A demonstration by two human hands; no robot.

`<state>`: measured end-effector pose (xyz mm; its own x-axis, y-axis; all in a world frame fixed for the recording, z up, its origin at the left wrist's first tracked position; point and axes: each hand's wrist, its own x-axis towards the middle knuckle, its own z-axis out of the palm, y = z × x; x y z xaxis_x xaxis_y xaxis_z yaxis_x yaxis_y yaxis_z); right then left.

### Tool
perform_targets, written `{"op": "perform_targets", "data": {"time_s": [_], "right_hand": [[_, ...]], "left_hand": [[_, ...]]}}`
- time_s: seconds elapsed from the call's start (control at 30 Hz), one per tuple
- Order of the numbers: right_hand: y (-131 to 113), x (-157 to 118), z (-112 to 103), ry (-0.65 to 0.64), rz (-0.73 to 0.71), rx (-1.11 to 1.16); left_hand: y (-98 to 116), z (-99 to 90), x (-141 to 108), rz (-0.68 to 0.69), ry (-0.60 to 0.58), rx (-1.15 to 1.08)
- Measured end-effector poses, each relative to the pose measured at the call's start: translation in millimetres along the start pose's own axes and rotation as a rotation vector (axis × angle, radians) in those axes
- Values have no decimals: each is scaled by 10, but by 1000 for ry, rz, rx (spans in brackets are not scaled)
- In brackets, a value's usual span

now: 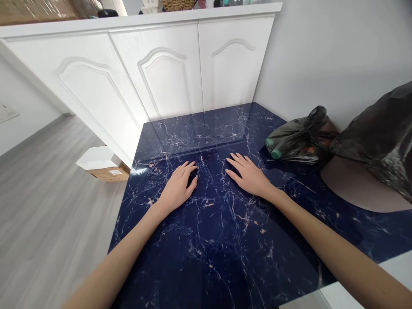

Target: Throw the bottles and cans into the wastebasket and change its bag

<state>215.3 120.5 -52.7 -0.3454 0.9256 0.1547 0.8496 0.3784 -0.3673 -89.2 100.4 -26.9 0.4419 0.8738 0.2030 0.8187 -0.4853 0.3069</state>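
Observation:
My left hand (178, 185) rests palm down on a dark blue marble-patterned tabletop (206, 240), left of its middle, with its thumb apart from the fingers. To the right, my right hand (249, 175) lies on the same surface, fingers stretched toward the upper left. Nothing is held in either hand, and a gap of bare tabletop separates them. Nearest to my right hand is a tied black plastic bag (301, 135) with green caps showing through.
A larger dark plastic bag (383, 133) sits at the right over a greyish rounded object (360, 184). White cabinets (167, 77) stand behind the table, with a basket (178, 4) on top. Boxes (104, 163) lie on the floor at left.

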Motion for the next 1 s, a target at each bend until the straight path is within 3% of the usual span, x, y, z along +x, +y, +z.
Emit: {"op": "perform_targets", "data": {"time_s": [0.8, 1.0], "right_hand": [[-19, -54, -3, 0, -21, -34], [-25, -49, -7, 7, -25, -35]], "left_hand": [[-21, -84, -11, 16, -75, -14], [82, -147, -15, -112, -33, -171]]}}
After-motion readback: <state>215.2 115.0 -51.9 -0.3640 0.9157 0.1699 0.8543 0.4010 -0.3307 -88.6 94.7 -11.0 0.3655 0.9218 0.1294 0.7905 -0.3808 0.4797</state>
